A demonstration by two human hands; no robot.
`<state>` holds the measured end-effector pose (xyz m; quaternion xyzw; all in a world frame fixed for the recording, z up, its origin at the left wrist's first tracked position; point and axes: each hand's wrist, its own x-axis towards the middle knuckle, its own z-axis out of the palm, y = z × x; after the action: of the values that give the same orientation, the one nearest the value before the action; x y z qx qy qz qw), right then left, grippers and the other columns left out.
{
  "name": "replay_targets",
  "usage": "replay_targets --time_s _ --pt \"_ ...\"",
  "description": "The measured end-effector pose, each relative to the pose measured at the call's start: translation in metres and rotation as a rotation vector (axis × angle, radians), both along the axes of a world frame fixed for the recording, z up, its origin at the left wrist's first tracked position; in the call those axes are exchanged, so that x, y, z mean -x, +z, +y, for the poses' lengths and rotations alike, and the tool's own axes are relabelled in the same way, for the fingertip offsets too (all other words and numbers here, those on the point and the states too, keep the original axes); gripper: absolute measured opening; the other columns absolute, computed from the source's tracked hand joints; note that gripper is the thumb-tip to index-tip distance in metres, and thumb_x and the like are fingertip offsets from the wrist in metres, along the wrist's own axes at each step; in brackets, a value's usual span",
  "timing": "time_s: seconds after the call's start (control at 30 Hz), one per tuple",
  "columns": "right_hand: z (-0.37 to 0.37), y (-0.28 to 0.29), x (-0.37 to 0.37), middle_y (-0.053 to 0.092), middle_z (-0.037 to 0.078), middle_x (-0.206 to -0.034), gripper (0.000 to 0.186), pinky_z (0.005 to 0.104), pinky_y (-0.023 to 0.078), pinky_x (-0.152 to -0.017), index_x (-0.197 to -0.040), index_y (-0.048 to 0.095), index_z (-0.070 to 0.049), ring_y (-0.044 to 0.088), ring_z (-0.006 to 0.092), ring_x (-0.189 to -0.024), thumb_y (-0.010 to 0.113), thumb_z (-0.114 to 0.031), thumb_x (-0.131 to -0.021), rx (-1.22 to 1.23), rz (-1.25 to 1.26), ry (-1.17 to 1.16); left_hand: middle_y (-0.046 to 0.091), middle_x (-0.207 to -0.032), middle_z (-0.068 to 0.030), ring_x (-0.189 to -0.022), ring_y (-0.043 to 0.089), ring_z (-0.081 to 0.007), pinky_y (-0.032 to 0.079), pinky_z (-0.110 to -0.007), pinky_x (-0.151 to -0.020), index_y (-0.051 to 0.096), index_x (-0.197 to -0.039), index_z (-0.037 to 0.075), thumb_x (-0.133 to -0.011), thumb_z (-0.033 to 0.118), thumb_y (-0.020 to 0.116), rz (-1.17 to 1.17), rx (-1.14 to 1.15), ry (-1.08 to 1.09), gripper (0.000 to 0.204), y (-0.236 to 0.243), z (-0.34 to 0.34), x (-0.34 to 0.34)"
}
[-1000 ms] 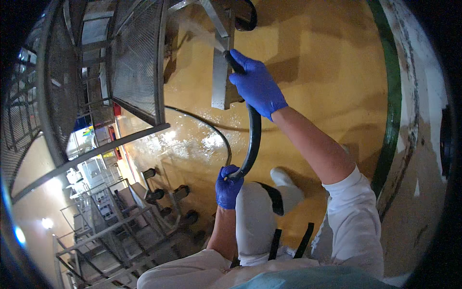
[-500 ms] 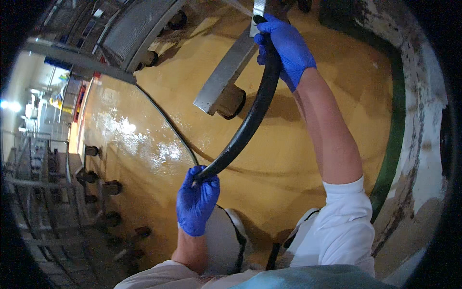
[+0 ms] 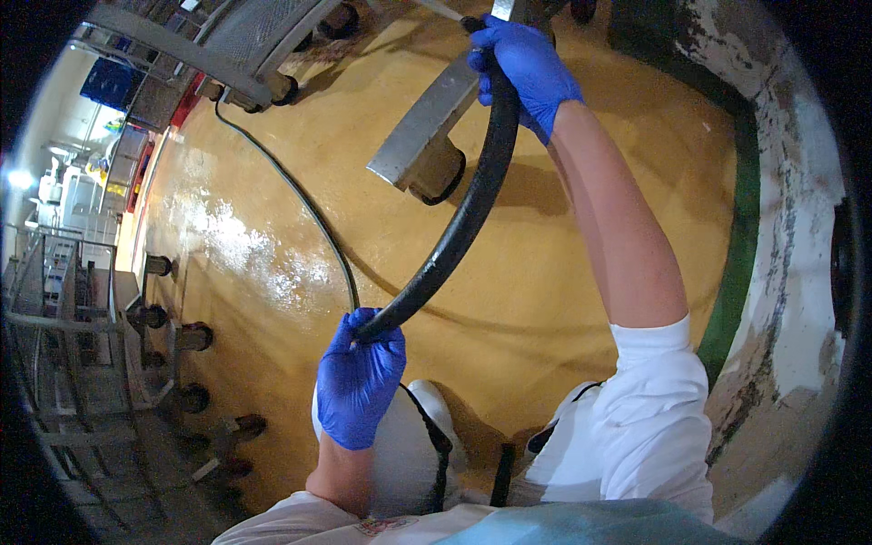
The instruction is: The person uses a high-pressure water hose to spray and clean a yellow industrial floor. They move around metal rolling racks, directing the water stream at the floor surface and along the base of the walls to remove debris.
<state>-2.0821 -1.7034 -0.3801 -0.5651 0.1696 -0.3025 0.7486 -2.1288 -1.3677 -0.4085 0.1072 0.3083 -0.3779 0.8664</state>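
Observation:
A thick black hose bows between my two blue-gloved hands. My right hand, arm stretched far forward, is closed round its far end, and a pale streak like a water jet leaves there toward the upper left. Closer to my body, my left hand grips the hose's near end. From that hand a thinner dark hose runs over the floor to the far left. Just beyond my right hand stands a metal frame on a caster, partly hidden by the hand.
The yellow floor shines wet at left. Wheeled metal racks line the left side, and another wheeled metal rack stands at the far left. A stained, peeling wall with a green strip at its foot bounds the right.
Both hands have shifted slightly left in the view, the hose between them. More of the thin hose and the far-left area shows. My grip on the hose looks the same.

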Motion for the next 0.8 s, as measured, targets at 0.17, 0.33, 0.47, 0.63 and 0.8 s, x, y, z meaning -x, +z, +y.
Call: replay_targets --time_s 0.17,0.33,0.47,0.63,0.8 --pt "-0.010 -0.009 -0.004 0.051 0.008 -0.059 0.016 0.0300 0.041 -0.041 -0.084 0.053 -0.006 0.047 0.0144 -0.044 0.047 -0.020 -0.078 0.394 0.270 0.121 0.058 -0.086 -0.0171 -0.084 0.054 -0.0258 0.041 -0.039 -0.083 0.053 -0.088 -0.003 -0.089 0.014 0.040 -0.004 -0.020 -0.106 0.021 -0.009 0.005 0.004" --pt "-0.021 -0.010 -0.010 0.056 0.014 -0.061 0.022 0.0338 0.044 -0.048 -0.069 0.059 -0.001 0.054 0.0221 -0.052 0.045 -0.017 -0.078 1.310 0.338 -0.031 0.057 -0.086 -0.0191 -0.087 0.054 -0.0277 0.041 -0.041 -0.084 0.053 -0.087 -0.003 -0.089 0.015 0.039 0.067 0.004 -0.084 0.023 -0.006 0.001 0.007" --pt "-0.007 -0.003 -0.010 0.058 0.016 -0.064 0.021 0.0356 0.045 -0.053 -0.070 0.059 0.000 0.056 0.0249 -0.056 0.047 -0.017 -0.075 0.812 0.339 0.197 0.057 -0.086 -0.0189 -0.085 0.054 -0.0274 0.041 -0.040 -0.084 0.052 -0.088 -0.003 -0.089 0.016 0.039 0.054 -0.046 -0.094 0.023 -0.011 0.004 0.005" --pt "-0.013 -0.032 -0.031 0.057 0.015 -0.064 0.019 0.0329 0.045 -0.053 -0.071 0.058 0.000 0.056 0.0243 -0.056 0.048 -0.015 -0.075 1.194 0.035 -0.024 0.056 -0.084 -0.0178 -0.082 0.053 -0.0264 0.042 -0.039 -0.081 0.051 -0.088 -0.004 -0.088 0.015 0.041 -0.015 -0.132 -0.119 0.022 -0.014 0.001 0.001" --pt "-0.008 -0.031 -0.032 0.055 0.013 -0.062 0.015 0.0321 0.045 -0.050 -0.072 0.057 -0.001 0.055 0.0241 -0.054 0.047 -0.012 -0.075 0.755 0.142 0.117 0.056 -0.085 -0.0182 -0.082 0.053 -0.0259 0.043 -0.038 -0.079 0.051 -0.089 -0.004 -0.088 0.013 0.042 0.041 -0.174 -0.089 0.020 -0.018 -0.002 -0.004"
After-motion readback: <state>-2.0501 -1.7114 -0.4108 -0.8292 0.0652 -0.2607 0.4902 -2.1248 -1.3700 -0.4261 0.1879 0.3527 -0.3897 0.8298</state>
